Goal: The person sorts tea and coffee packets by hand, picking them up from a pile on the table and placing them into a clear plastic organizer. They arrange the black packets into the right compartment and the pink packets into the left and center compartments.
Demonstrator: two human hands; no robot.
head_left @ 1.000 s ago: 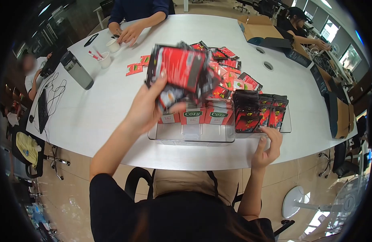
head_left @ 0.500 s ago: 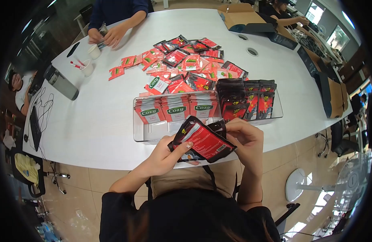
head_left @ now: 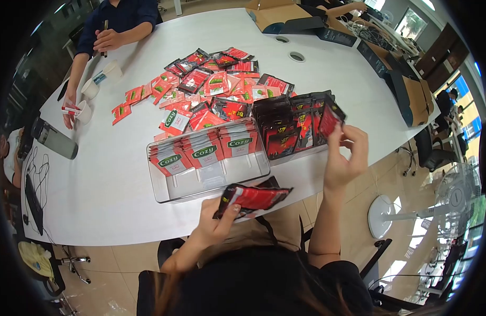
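Observation:
My left hand [head_left: 214, 224] grips a small bunch of black-and-red coffee sachets [head_left: 259, 198], in front of the clear bin near the table's front edge. Between thumb and fingers, my right hand [head_left: 348, 160] pinches a single black-and-red sachet [head_left: 329, 124], tilted at the right end of the other bin. That bin holds upright rows of black sachets [head_left: 282, 143]. Beside it, the clear plastic bin [head_left: 211, 196] has three rows of red-and-white Cozy sachets [head_left: 204, 152] along its back; its front part shows bare plastic.
Behind the bins lies a loose pile of mixed sachets [head_left: 216, 87]. To the left are paper cups [head_left: 90, 89], a grey bottle [head_left: 54, 139] and cables. Another person's hand [head_left: 108, 40] holds a dark slim object. Open cardboard boxes [head_left: 285, 18] line the far right side.
My right hand has moved away from the bunch to the right-hand bin, carrying one sachet. My left hand keeps the others. The other person's hands have separated, one reaching a cup. The view has shifted.

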